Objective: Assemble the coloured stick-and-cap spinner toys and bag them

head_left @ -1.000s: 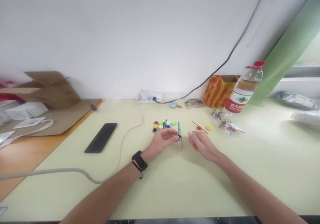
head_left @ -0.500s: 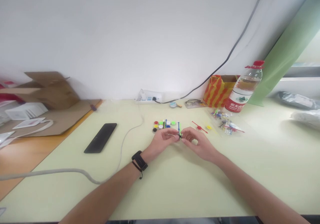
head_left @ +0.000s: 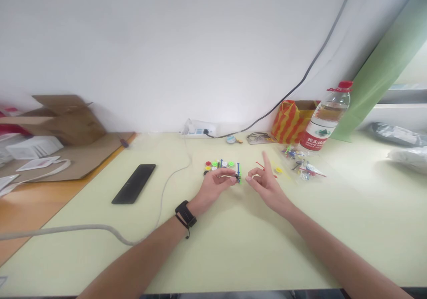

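My left hand (head_left: 215, 183) is closed, thumb and fingertips pinched around a small black piece (head_left: 236, 177), too small to name surely. Just beyond those fingertips stands a thin blue rod (head_left: 238, 169), with a bit of green at its lower end. My right hand (head_left: 267, 185) is a short way to the right, apart from the piece. Its index finger points up and away, the other fingers are bent, and I see nothing in it. Behind the left hand lie small coloured discs, among them a red disc (head_left: 208, 163) and a green disc (head_left: 231, 164).
A red rod (head_left: 259, 164) and a yellow disc (head_left: 278, 170) lie beyond the right hand. Farther right are a bag of small parts (head_left: 307, 168) and a water bottle (head_left: 323, 123). A black phone (head_left: 134, 183) and a grey cable (head_left: 100, 229) lie left.
My right hand has drawn back to the right from the small black piece, and its index finger has stretched out. My left hand keeps its pinch in nearly the same spot.
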`<state>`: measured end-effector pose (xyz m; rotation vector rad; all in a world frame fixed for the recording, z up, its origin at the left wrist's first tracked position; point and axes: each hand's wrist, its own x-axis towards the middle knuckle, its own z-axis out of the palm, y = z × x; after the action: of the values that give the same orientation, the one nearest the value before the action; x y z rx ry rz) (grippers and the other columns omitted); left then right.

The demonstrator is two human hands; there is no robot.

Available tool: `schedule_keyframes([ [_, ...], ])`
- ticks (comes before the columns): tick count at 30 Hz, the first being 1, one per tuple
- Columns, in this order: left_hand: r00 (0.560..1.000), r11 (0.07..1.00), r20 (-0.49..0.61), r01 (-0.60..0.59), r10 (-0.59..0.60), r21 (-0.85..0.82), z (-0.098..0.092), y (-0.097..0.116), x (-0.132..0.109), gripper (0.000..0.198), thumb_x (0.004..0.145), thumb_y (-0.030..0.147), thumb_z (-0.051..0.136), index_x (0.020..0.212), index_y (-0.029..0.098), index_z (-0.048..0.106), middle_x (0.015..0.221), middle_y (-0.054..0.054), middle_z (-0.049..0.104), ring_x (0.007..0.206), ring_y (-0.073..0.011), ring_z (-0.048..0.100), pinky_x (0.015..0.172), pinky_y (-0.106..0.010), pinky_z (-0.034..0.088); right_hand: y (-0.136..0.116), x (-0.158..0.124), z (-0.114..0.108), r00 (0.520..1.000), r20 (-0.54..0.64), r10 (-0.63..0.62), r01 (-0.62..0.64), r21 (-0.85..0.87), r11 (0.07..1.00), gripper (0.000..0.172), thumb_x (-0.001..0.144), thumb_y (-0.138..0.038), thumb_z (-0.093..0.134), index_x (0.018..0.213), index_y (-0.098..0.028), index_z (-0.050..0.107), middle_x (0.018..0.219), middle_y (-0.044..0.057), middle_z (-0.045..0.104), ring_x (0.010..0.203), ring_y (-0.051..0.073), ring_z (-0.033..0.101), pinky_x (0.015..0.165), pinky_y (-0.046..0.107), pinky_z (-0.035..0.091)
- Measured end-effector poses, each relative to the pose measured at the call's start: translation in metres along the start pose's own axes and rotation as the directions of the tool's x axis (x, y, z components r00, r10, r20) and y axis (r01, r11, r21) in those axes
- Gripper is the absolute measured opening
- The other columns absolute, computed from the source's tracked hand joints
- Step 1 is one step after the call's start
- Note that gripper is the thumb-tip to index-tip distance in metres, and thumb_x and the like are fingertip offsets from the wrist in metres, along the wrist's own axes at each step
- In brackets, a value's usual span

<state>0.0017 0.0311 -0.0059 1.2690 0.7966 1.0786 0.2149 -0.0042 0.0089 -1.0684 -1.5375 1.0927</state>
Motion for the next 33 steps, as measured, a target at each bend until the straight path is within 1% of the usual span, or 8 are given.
schedule_keyframes([
  [2, 1.0, 1.0, 0.0, 0.005, -0.005, -0.011, 0.0, 0.0, 0.0, 0.035, 0.077, 0.034, 0.086, 0.106, 0.017, 0.075, 0.111, -0.009, 0.075, 0.094, -0.0208, 0.073, 0.094, -0.037, 0.056, -0.003, 0.0, -0.002, 0.991, 0.13, 0.039, -0.04, 0.006, 0.999, 0.05, 0.101, -0.05, 0.049, 0.063, -0.019, 0.055, 0.06, -0.002, 0.042, 0.054, 0.012, 0.036, 0.055, 0.03, 0.032],
  [4, 1.0, 1.0, 0.004, 0.007, -0.007, -0.012, 0.0, 0.0, 0.0, 0.035, 0.078, 0.033, 0.085, 0.107, 0.017, 0.075, 0.11, -0.009, 0.075, 0.093, -0.0202, 0.073, 0.094, -0.037, 0.056, -0.006, 0.0, -0.004, 0.977, 0.209, 0.044, -0.05, 0.023, 0.999, 0.059, 0.102, -0.053, 0.046, 0.053, -0.019, 0.043, 0.054, -0.004, 0.032, 0.054, 0.012, 0.032, 0.056, 0.031, 0.03],
  [7, 1.0, 1.0, 0.017, 0.01, -0.009, -0.005, 0.0, 0.001, 0.0, 0.035, 0.078, 0.033, 0.085, 0.108, 0.018, 0.076, 0.112, -0.009, 0.074, 0.094, -0.0198, 0.073, 0.094, -0.036, 0.056, -0.008, 0.0, -0.001, 0.994, 0.105, 0.019, -0.025, 0.058, 0.998, 0.029, 0.095, -0.051, 0.06, 0.095, -0.022, 0.062, 0.067, -0.004, 0.043, 0.06, 0.013, 0.037, 0.056, 0.028, 0.03],
  [11, 1.0, 1.0, 0.007, 0.015, -0.015, -0.009, 0.0, 0.0, 0.001, 0.034, 0.077, 0.033, 0.086, 0.106, 0.018, 0.076, 0.114, -0.009, 0.074, 0.094, -0.0197, 0.073, 0.094, -0.036, 0.056, -0.006, 0.0, 0.004, 0.999, 0.003, 0.048, -0.048, 0.138, 0.989, 0.057, 0.091, -0.048, 0.067, 0.14, -0.033, 0.041, 0.09, -0.003, 0.054, 0.062, 0.012, 0.041, 0.056, 0.027, 0.034],
  [14, 1.0, 1.0, 0.001, 0.015, -0.015, -0.013, 0.0, 0.0, 0.001, 0.034, 0.076, 0.034, 0.086, 0.104, 0.018, 0.076, 0.11, -0.009, 0.075, 0.092, -0.0202, 0.073, 0.092, -0.037, 0.057, -0.004, 0.001, 0.001, 0.992, 0.034, 0.123, -0.126, 0.107, 0.986, 0.031, 0.093, -0.052, 0.061, 0.1, -0.023, 0.063, 0.079, -0.002, 0.052, 0.059, 0.012, 0.038, 0.055, 0.028, 0.031],
  [18, 1.0, 1.0, -0.006, 0.014, -0.014, 0.008, 0.001, 0.001, 0.0, 0.035, 0.077, 0.034, 0.086, 0.105, 0.016, 0.076, 0.107, -0.009, 0.075, 0.091, -0.0202, 0.072, 0.089, -0.036, 0.058, -0.007, 0.002, -0.006, 0.959, 0.246, 0.139, -0.164, 0.083, 0.983, 0.064, 0.101, -0.056, 0.042, 0.049, -0.02, 0.035, 0.052, -0.004, 0.029, 0.053, 0.011, 0.028, 0.055, 0.032, 0.024],
  [26, 0.999, 0.999, 0.028, 0.044, -0.045, 0.013, 0.003, 0.003, -0.001, 0.035, 0.076, 0.034, 0.086, 0.104, 0.016, 0.075, 0.108, -0.01, 0.075, 0.093, -0.0204, 0.072, 0.092, -0.037, 0.056, -0.007, 0.003, -0.002, 0.996, 0.081, 0.024, -0.03, 0.073, 0.997, 0.033, 0.09, -0.051, 0.068, 0.089, -0.021, 0.053, 0.079, -0.001, 0.055, 0.062, 0.012, 0.045, 0.056, 0.027, 0.037],
  [33, 0.997, 0.999, 0.067, 0.032, -0.035, 0.044, 0.005, 0.005, -0.002, 0.036, 0.076, 0.035, 0.086, 0.104, 0.016, 0.075, 0.11, -0.01, 0.076, 0.099, -0.0233, 0.072, 0.094, -0.038, 0.055, 0.001, 0.002, 0.002, 0.986, 0.155, -0.058, 0.078, -0.124, 0.989, 0.028, 0.093, -0.047, 0.063, 0.107, -0.023, 0.059, 0.099, 0.006, 0.068, 0.075, 0.017, 0.062, 0.066, 0.032, 0.053],
])
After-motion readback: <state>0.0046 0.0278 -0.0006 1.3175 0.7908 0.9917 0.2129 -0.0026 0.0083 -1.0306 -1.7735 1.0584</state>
